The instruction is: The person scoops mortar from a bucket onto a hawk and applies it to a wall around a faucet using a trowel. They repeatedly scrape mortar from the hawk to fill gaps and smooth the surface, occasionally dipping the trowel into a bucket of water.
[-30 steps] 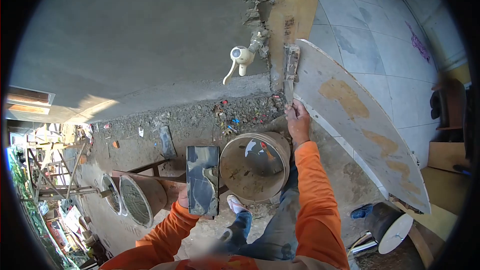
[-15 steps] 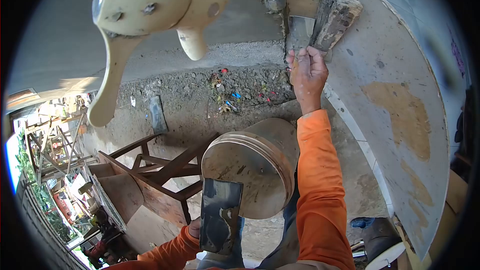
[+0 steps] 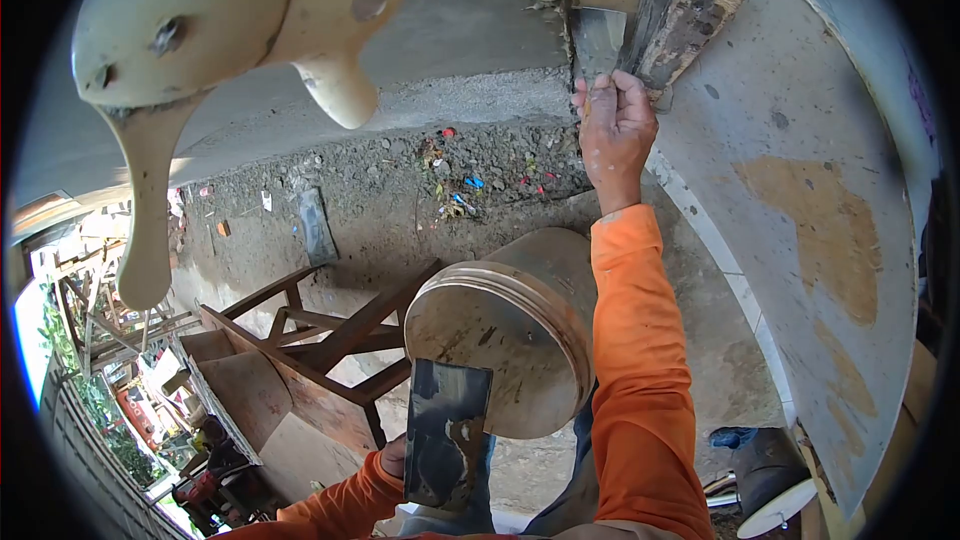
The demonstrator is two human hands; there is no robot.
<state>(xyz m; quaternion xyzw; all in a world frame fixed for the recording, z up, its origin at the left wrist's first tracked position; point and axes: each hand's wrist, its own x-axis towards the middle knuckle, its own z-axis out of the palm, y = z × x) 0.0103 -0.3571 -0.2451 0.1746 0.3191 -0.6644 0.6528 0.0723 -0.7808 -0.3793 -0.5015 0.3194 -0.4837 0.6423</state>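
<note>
My right hand (image 3: 617, 140) is closed on the handle end of a putty knife (image 3: 600, 40), its flat metal blade against the grey surface beside a wood block (image 3: 690, 25). Low in the view, my left hand (image 3: 395, 457) grips a dark rectangular trowel (image 3: 447, 430), whose face carries smears of grey mortar. That trowel overlaps the rim of a round bucket (image 3: 500, 340) tipped toward me. The fingers of my left hand are mostly hidden behind the trowel.
A beige faucet-like fixture (image 3: 190, 20) hangs large at the upper left. A brown wooden frame (image 3: 330, 340) lies left of the bucket. At the right stands a curved grey panel (image 3: 740, 100). Rubble (image 3: 380, 170) and a grey strip (image 3: 317, 228) lie ahead.
The fixture at the upper left has shifted left and looks larger. My right hand and the putty knife appear slightly higher in view; both hands keep their holds.
</note>
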